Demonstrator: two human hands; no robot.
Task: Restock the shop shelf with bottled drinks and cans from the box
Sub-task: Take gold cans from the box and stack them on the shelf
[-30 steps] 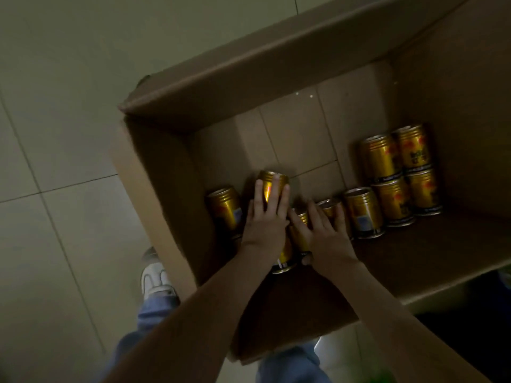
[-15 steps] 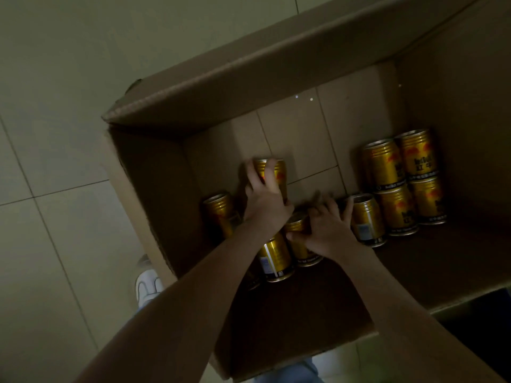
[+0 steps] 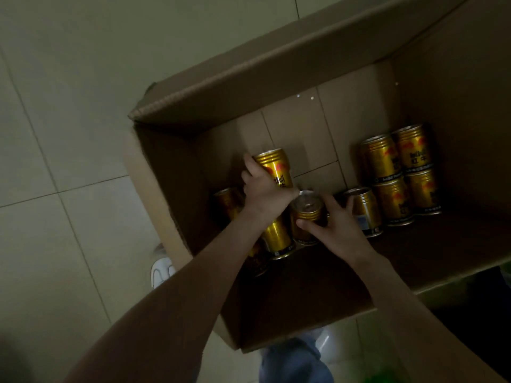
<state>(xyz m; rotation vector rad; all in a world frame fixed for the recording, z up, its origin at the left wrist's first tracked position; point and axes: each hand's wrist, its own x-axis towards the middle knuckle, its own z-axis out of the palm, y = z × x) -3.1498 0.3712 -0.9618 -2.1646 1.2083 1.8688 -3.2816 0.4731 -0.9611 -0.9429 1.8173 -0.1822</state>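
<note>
Within the box (image 3: 166, 172), an upper can (image 3: 272, 167) is gripped by the left hand (image 3: 265, 194), a second can (image 3: 308, 210) by the right hand (image 3: 338, 229); neighbouring cans (image 3: 366, 214) beside both grips could be toppled on lifting.

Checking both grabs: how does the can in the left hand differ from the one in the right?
The left can, in the left hand, is held higher, side label showing. The right can, in the right hand, sits lower among other cans, top showing. Both are gold.
</note>
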